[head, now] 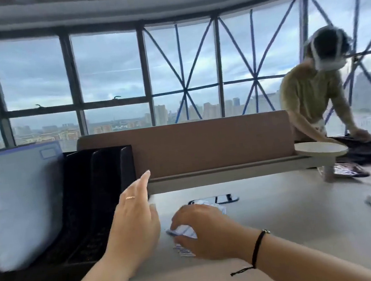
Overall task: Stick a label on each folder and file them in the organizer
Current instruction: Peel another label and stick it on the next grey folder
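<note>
At a pale grey table (281, 221) before tall windows, the head view shows a person's right hand (199, 231) gripping a crumpled sheet of white, blue-striped labels (183, 230). Her left hand (134, 217) hovers with fingers straight and loosely spread beside a black slotted file organizer (98, 196), where a translucent light-blue plastic folder (18, 201) stands in the leftmost slot. A dark phone (214, 200) lies just beyond the labels. Another person in an olive shirt (311, 98) leans over the far right end.
</note>
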The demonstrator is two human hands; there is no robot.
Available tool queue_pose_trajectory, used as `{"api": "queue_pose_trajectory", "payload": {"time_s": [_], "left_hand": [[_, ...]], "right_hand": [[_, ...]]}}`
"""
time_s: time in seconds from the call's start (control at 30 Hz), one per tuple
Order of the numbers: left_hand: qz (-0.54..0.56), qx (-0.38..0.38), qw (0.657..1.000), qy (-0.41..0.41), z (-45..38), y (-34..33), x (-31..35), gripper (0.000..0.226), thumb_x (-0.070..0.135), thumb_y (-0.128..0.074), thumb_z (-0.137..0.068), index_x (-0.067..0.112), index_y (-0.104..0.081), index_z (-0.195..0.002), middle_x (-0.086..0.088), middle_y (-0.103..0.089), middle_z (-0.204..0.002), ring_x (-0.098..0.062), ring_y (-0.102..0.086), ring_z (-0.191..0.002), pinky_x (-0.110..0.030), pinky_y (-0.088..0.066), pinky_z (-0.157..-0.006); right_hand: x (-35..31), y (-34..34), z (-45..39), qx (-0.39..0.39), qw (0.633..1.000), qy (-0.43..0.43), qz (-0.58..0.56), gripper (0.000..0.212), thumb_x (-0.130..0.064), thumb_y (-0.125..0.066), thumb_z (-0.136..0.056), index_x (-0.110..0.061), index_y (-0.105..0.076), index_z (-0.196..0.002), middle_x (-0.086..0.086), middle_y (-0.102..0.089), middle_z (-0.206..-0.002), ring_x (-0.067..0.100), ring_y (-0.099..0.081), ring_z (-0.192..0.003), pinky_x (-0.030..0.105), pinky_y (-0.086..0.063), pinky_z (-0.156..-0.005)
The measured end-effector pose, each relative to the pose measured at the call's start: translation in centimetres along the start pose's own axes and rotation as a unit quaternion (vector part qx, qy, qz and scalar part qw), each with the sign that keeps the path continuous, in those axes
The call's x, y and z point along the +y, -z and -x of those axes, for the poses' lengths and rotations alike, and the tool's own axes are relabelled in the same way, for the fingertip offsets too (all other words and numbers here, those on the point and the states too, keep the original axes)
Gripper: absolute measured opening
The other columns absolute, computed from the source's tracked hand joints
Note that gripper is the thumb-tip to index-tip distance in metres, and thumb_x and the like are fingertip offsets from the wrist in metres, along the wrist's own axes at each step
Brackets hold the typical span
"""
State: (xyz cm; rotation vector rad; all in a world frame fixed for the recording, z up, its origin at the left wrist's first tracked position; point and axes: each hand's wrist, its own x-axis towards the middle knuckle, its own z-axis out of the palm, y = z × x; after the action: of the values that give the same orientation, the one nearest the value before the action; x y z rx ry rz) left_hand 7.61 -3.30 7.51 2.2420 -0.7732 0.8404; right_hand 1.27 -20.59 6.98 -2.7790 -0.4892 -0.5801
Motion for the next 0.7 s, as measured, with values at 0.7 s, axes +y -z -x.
{"api": "queue_pose_trajectory", "payload": {"time_s": [0.7], "left_hand": [[0.221,-0.385,0.884,-0.147,5.6,-27.1,31.5,0.068,0.038,-0.053,-0.099,0.025,-0.020,-0.157,0.004,-0.017,-0.166,-0.012,-0.015,-0.152,-0.028,-0.012,-0.123]], "right_hand": [[25.5,12.1,37.9,-0.032,0.810,-0.584,0.037,0.068,-0.055,-0.046,-0.098,-0.026,-0.026,-0.156,-0.004,-0.029,-0.162,0.018,-0.028,-0.148,0.030,-0.021,-0.121]]}}
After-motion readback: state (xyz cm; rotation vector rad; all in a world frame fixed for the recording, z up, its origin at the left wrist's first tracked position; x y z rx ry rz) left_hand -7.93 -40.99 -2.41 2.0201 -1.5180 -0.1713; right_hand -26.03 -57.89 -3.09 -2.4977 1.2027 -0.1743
